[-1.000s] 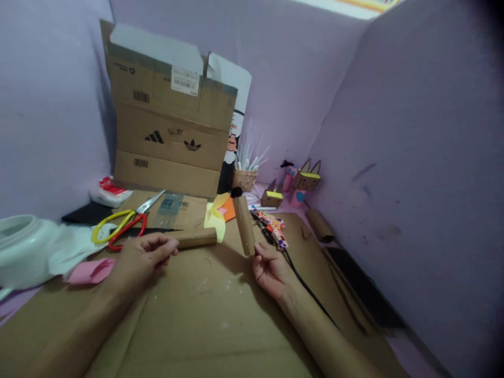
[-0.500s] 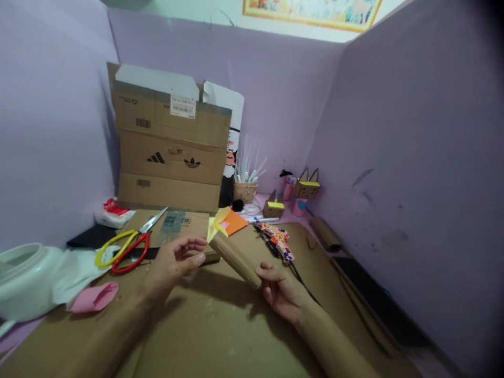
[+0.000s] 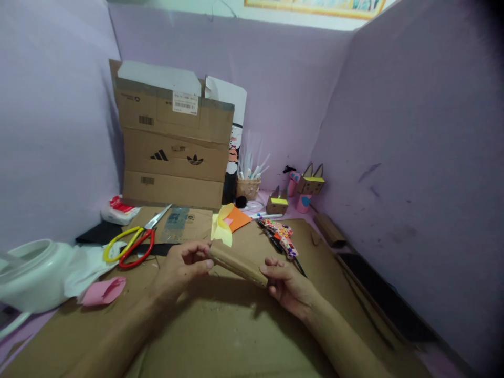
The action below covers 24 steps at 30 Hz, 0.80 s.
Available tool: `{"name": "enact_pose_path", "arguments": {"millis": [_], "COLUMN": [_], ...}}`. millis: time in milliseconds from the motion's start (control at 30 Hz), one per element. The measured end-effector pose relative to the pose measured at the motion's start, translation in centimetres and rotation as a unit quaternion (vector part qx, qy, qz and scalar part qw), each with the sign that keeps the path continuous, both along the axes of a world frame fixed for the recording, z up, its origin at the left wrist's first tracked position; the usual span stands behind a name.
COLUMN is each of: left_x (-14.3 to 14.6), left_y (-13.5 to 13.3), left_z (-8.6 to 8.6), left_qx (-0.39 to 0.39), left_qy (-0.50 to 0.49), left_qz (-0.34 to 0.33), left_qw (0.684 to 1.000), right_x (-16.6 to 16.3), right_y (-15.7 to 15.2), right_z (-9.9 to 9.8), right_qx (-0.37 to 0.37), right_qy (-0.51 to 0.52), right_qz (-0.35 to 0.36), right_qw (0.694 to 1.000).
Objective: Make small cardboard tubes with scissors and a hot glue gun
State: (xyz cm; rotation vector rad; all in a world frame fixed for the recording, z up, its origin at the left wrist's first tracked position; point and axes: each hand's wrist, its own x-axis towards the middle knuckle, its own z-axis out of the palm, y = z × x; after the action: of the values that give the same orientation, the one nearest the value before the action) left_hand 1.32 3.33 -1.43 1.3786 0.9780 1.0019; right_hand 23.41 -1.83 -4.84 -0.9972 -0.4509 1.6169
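Two hands on one cardboard roll

Both hands grip the same cardboard roll, held just above the cardboard sheet that covers the desk. Left hand: thumb and fingers pinched on the roll's left end. Right hand: fingers curled around the right end, thumb on top. Roll lies nearly level, left end a bit higher & farther from the person.

Just behind the roll: yellow and orange paper pieces. To the right of them, a patterned tool w/ a black cord running toward the right wrist. Left of the left hand: scissors w/ yellow and red handles, blades pointing toward the back wall, lying on a flat cardboard piece. A pink paper scrap sits near the left forearm.

Containers: white jar at far left, mouth open, contents can't be seen. Small woven basket at the back holds upright white sticks or pens, can't tell which. Flattened shoe boxes lean against the back wall. A white packet w/ red print lies below them.

Back right: small cardboard figures w/ pointed ears and a yellow-topped box. Another brown roll lies by the right wall.
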Motion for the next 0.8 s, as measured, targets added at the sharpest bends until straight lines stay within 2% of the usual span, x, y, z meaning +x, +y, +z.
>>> {"name": "enact_pose_path", "arguments": {"millis": [100,200,300,367,433,500,633,800], "left_x": [0.1,0.4,0.8,1.1,1.3,1.6,2.2,2.9], "left_y": [0.0,0.0,0.0,-0.1,-0.1,-0.2,-0.9,-1.7], "left_z": [0.4,0.6,0.1,-0.5,-1.0,-1.4,-1.7,-2.1], "left_qx": [-0.028,-0.086,-0.111,-0.113,-0.116,-0.124,-0.141,-0.126], "left_qy": [-0.021,-0.065,-0.095,-0.106,-0.114,-0.117,-0.127,-0.132], "left_qz": [0.018,0.05,0.069,0.068,0.056,0.04,0.018,-0.015], "left_qw": [0.999,0.993,0.987,0.986,0.985,0.985,0.982,0.983], "right_x": [-0.1,-0.4,-0.5,-0.4,-0.3,-0.4,-0.8,-1.1], "right_y": [-0.5,-0.9,-1.0,-1.0,-1.0,-1.0,-1.0,-1.1], "right_z": [0.7,1.0,0.9,0.7,0.4,0.2,-0.4,-0.8], "right_qx": [0.051,0.149,0.206,0.222,0.237,0.252,0.264,0.246], "right_qy": [0.003,-0.035,-0.184,-0.305,-0.371,-0.37,-0.306,-0.268], "right_qz": [0.001,-0.004,-0.049,-0.086,-0.108,-0.119,-0.131,-0.157], "right_qw": [0.999,0.988,0.96,0.922,0.892,0.886,0.905,0.918]}}
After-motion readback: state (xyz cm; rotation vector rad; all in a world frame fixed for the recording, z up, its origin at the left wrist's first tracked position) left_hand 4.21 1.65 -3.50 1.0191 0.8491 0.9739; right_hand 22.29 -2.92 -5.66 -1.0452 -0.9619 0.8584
